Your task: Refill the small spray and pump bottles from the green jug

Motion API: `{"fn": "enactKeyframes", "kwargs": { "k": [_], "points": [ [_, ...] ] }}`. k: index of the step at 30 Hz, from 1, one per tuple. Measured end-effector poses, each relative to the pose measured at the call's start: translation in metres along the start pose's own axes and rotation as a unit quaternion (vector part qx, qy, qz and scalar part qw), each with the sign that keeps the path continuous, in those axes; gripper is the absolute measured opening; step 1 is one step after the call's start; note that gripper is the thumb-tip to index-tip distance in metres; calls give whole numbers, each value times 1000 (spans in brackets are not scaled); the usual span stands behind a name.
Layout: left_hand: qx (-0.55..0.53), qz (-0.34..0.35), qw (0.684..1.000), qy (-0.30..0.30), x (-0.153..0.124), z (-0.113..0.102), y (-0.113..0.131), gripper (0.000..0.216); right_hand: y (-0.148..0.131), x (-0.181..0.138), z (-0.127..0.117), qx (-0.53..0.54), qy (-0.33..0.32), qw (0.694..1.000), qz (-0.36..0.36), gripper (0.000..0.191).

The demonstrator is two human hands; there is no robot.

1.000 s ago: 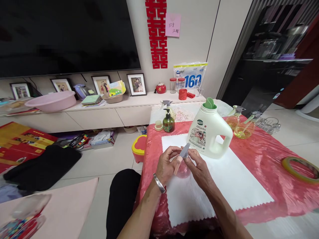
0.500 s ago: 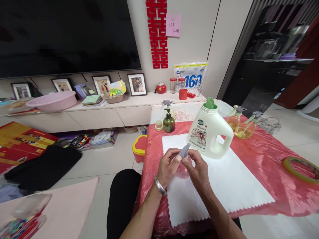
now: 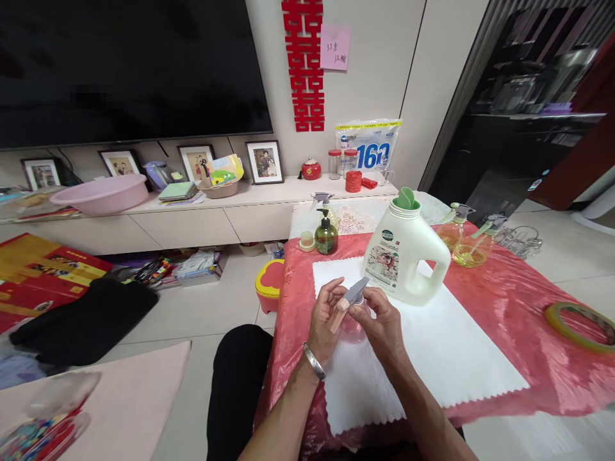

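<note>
A small spray bottle [image 3: 354, 331] with a clear pink body stands on the white cloth [image 3: 461, 358]. Its trigger head [image 3: 355, 291] is grey, with a pink trigger pointing left toward me. My right hand [image 3: 382, 323] is closed around the neck, just under the head. Beside the trigger, my left hand [image 3: 325, 317] has its fingers loosened and apart, with a silver bracelet at the wrist. Close behind the hands stands a large pale green detergent jug [image 3: 408, 256], with a green cup or cap in its mouth. The palms hide part of the bottle.
Two spray bottles with yellow liquid, one of them a rounded bottle [image 3: 473, 253], stand at the right. A roll of tape [image 3: 581, 326] lies near the right edge. A green pump bottle [image 3: 326, 237] stands at the back left of the red table cover [image 3: 500, 307].
My left hand has loosened from the spray head and its fingers have spread, so the pink trigger shows more. My right hand stays at the bottle's neck.
</note>
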State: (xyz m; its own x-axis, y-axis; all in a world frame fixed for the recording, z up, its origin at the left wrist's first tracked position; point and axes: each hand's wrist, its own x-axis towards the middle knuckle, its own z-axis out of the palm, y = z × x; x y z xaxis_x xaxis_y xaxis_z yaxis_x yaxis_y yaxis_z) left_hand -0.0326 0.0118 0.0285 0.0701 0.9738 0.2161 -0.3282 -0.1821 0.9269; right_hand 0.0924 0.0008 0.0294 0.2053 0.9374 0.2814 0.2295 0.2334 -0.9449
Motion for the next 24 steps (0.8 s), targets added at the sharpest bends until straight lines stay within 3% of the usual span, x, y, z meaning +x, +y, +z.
{"fn": "enactKeyframes", "kwargs": {
  "k": [6, 13, 24],
  "points": [
    [44, 3, 999, 19, -1, 1, -1, 48, 3, -2, 2, -9, -4, 1000, 7, 36],
    [13, 14, 1000, 19, -2, 2, -5, 53, -1, -1, -8, -2, -76, 997, -19, 35],
    [16, 4, 999, 29, -1, 1, -2, 55, 2, -5, 2, -20, -17, 1000, -17, 32]
  ]
}}
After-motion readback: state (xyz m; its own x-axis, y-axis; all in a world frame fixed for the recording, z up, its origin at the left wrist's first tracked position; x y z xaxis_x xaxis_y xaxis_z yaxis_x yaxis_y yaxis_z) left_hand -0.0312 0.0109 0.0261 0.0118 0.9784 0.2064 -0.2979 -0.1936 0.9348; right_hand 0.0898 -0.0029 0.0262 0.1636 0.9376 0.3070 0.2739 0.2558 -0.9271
